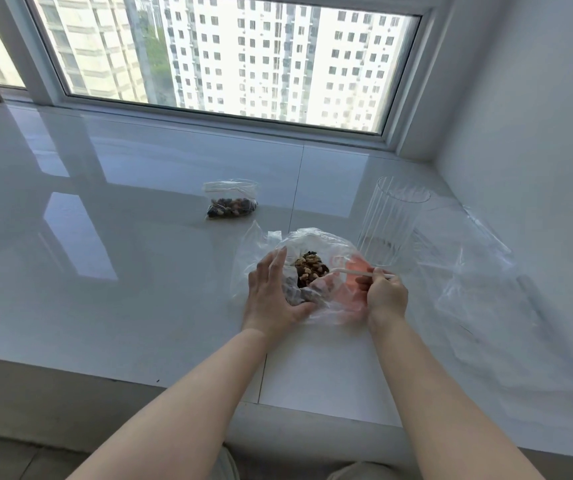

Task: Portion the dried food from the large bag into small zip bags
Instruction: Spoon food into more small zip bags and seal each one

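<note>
The left hand [273, 294] lies flat, fingers straight, on the large bag [316, 271] of dried food [309, 266]; the right hand [383, 291] pinches a white spoon [351, 271] over it on the counter [139, 237].

Both bare forearms are reaching forward, side by side.
The left hand [271, 292] is lying flat with fingers straight; the right hand [383, 291] is curling its fingers in a pinch.

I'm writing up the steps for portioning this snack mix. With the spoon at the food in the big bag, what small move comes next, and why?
Probably dip the white spoon into the dried food and lift a scoop. The right hand already pinches its handle, bowl at the pile, while the left hand lies flat on the large bag.
</note>
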